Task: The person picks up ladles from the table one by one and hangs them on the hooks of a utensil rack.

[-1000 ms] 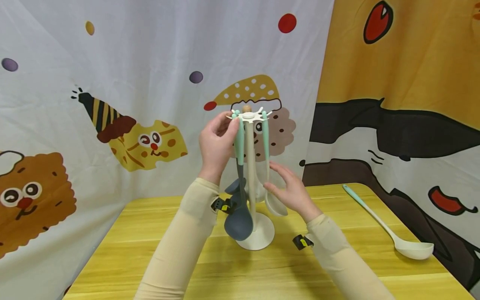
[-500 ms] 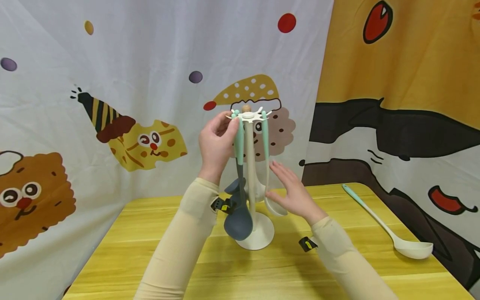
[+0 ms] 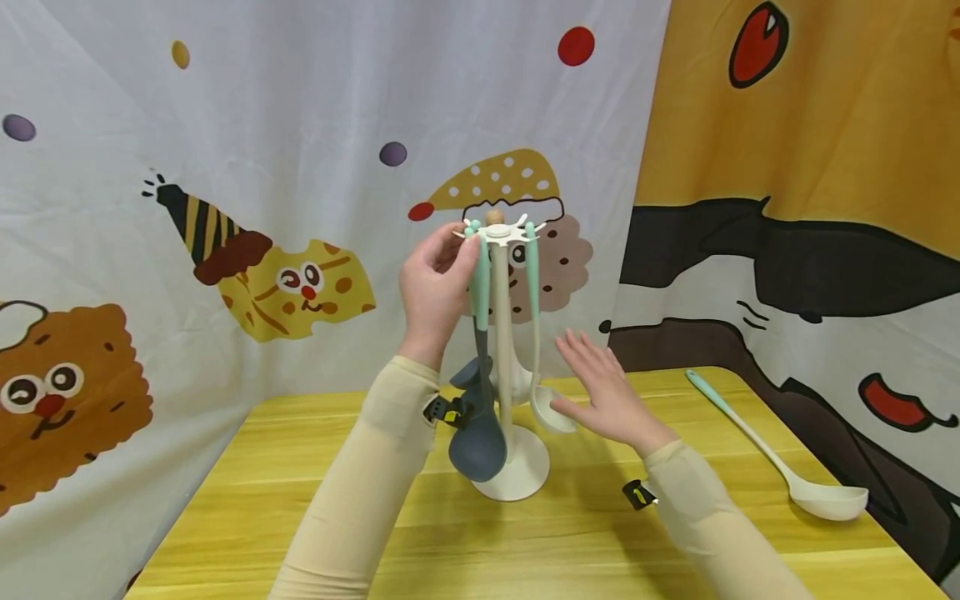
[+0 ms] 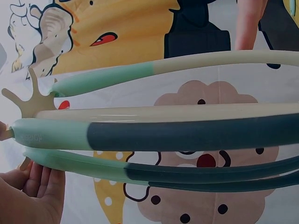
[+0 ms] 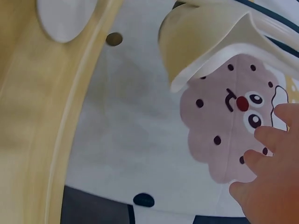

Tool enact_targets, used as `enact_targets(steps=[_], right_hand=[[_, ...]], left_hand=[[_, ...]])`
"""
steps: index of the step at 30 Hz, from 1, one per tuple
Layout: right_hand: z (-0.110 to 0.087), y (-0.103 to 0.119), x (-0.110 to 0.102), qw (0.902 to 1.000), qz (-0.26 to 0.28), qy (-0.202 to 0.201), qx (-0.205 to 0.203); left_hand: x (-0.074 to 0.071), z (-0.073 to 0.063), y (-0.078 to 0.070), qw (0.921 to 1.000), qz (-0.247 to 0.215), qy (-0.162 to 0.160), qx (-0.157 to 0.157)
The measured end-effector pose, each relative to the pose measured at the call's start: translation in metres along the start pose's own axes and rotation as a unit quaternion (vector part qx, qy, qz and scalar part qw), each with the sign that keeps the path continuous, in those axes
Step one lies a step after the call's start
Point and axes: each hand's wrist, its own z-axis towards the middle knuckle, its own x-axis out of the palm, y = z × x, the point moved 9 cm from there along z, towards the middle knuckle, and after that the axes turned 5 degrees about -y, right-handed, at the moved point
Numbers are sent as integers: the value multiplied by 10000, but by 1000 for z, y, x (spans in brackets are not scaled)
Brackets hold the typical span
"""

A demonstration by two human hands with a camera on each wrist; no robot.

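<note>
A white utensil rack [image 3: 528, 477] with a round base and a hooked top stands on the table. At its top my left hand [image 3: 431, 287] pinches the hooked rim beside the mint handles; in the left wrist view, its fingertips [image 4: 44, 175] lie against one handle's end. A dark grey ladle [image 3: 477, 450] hangs at the front, with more dark utensils behind it. On the right side hangs a white ladle [image 3: 552, 411] with a mint handle, its pointed lip visible in the right wrist view. My right hand [image 3: 611, 396], fingers spread and straight, is just right of that ladle's bowl.
Another white ladle [image 3: 828, 500] with a mint handle lies at the table's right side. Behind the wooden table [image 3: 315, 500] hangs a cartoon-printed cloth [image 3: 300, 100]. Another pale utensil hangs behind the rack's post.
My right hand has drawn back to the right, away from the hanging white ladle, and its fingers have spread. My left hand has stayed at the rack's top.
</note>
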Motion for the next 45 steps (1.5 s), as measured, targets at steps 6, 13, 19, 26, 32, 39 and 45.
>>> enact_targets(steps=[6,13,19,26,32,39,45], right_hand=[[-9,-10,-1,9997,-227,87,-10],[-19,-24,-1,9980,-566,251,114],[-28,-37,-1,9967,-670,368,256],[-38,-54,2,9939,-817,542,509],[-47,-68,2,9927,-828,580,659],[-57,-84,0,9898,-900,698,857],[-66,-99,-1,9874,-959,729,1027]], left_hand=[[-1,0,1,10000,57,-10,12],[-1,0,1,9999,143,-15,22],[-1,0,1,9999,128,-25,42],[-1,0,-1,9999,9,-38,125],[0,0,0,9999,4,-31,111],[-1,0,1,10000,4,-16,94],[-1,0,1,10000,3,-19,88]])
